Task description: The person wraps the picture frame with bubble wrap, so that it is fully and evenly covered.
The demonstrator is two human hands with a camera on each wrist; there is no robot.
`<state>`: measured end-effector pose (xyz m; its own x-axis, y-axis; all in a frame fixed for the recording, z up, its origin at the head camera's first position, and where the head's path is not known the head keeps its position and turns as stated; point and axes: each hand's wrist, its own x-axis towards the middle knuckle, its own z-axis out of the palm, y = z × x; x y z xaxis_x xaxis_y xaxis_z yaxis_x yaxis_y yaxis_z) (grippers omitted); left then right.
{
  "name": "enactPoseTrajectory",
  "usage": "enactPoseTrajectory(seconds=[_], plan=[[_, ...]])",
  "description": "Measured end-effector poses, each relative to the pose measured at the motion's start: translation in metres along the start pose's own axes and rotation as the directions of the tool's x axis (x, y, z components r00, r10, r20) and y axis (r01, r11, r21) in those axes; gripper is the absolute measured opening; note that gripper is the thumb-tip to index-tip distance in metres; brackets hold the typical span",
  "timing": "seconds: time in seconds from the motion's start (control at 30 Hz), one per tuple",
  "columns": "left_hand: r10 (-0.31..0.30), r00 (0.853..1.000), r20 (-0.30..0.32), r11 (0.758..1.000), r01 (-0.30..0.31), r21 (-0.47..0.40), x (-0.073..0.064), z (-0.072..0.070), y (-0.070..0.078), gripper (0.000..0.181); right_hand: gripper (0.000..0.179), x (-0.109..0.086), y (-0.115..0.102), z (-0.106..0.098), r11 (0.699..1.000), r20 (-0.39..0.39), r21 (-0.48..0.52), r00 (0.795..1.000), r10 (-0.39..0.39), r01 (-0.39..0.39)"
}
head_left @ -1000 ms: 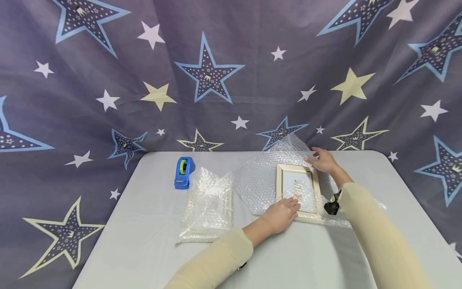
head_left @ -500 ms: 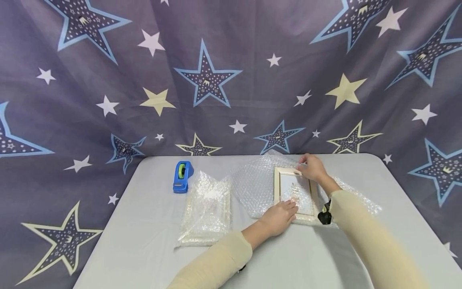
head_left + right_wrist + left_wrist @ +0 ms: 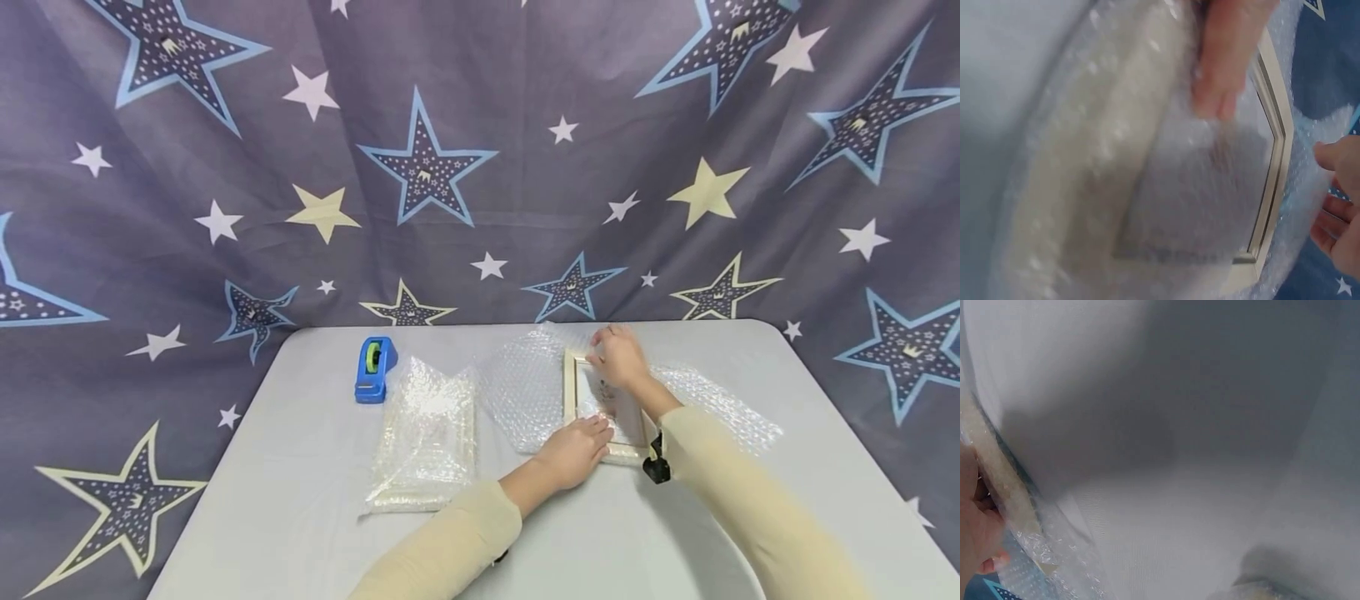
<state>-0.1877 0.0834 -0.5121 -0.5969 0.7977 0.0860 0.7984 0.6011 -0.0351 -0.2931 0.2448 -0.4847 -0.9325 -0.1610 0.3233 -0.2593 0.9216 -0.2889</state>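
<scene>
A cream picture frame (image 3: 572,392) lies on a sheet of bubble wrap (image 3: 517,392); clear wrap covers its near end, seen close in the right wrist view. My left hand (image 3: 573,452) rests its fingers on the near left part of the frame, over the wrap. Above the frame's far end is my right hand (image 3: 621,358), its fingers bent. In the right wrist view the right hand (image 3: 1341,200) shows thumb and fingers apart beside the wrap, with nothing plainly pinched between them. The left hand's fingers (image 3: 1225,69) touch the wrapped frame there.
Left of the frame lies a bubble-wrapped package (image 3: 427,442) on the white table (image 3: 285,492). A blue tape dispenser (image 3: 372,379) with green tape stands behind it. A strip of wrap (image 3: 720,404) extends right. A star-patterned curtain (image 3: 450,75) hangs along the table's far edge.
My right hand has moved left from the frame's far right corner to over its far end. The wrap's raised back corner has sunk lower. The left hand stays on the frame.
</scene>
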Motion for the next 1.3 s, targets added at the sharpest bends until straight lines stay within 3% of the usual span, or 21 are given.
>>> enactPoseTrajectory(seconds=[0.13,0.33,0.53,0.77,1.03,1.3], plan=[[0.005,1.000,-0.004,1.000,-0.004,0.010,0.000,0.001,-0.001,0.039,0.029,-0.002,-0.010,0.005,0.999,-0.009,0.048,1.000,-0.009,0.009],[0.011,1.000,-0.024,1.000,-0.010,0.018,0.000,0.001,-0.002,0.038,0.039,-0.005,-0.024,0.008,1.000,-0.004,-0.007,1.000,-0.014,0.014],[0.025,0.998,-0.053,1.000,-0.024,0.013,0.000,0.002,-0.001,0.034,0.027,-0.011,-0.034,0.009,0.998,-0.023,-0.016,0.998,-0.053,0.053],[0.012,0.998,-0.061,1.000,-0.012,0.004,0.000,0.002,-0.002,0.033,0.012,-0.015,-0.037,0.007,0.995,-0.077,0.044,0.993,-0.089,0.092],[0.008,0.998,-0.066,1.000,-0.007,0.019,0.001,0.002,-0.004,0.032,0.009,-0.020,-0.037,0.003,0.990,-0.106,0.093,0.989,-0.098,0.108],[0.011,0.998,-0.056,1.000,-0.011,0.002,0.001,0.004,-0.003,0.033,0.007,-0.029,-0.034,0.004,0.991,-0.077,0.092,0.993,-0.094,0.100]])
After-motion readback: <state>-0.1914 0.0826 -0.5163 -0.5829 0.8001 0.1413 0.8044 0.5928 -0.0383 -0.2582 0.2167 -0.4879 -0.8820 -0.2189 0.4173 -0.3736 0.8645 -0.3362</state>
